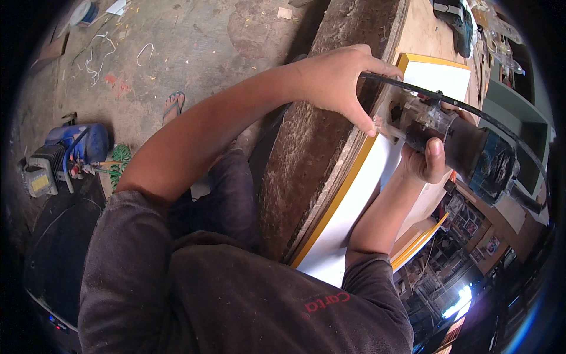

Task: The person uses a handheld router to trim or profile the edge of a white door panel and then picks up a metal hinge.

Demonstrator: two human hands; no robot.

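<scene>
My right hand (425,162) is wrapped round the body of a trim router (466,144), dark with a teal end and a clear plastic base. The router lies tilted over a white panel with yellow edges (330,236). At the panel's far part, my left hand (342,79) has its thumb and forefinger spread wide. Its thumb tip is at the clear base; whether it presses on it I cannot tell. A black power cord (466,106) runs from beside the left hand, across the router, to its teal end. The left hand's other fingers are mostly hidden.
The panel lies on a rough wooden bench (303,159). Another teal power tool (457,23) lies at its far end. More yellow-edged panels (418,245) are at the right. A blue air compressor (76,144) and loose white cord (91,65) are on the floor at left.
</scene>
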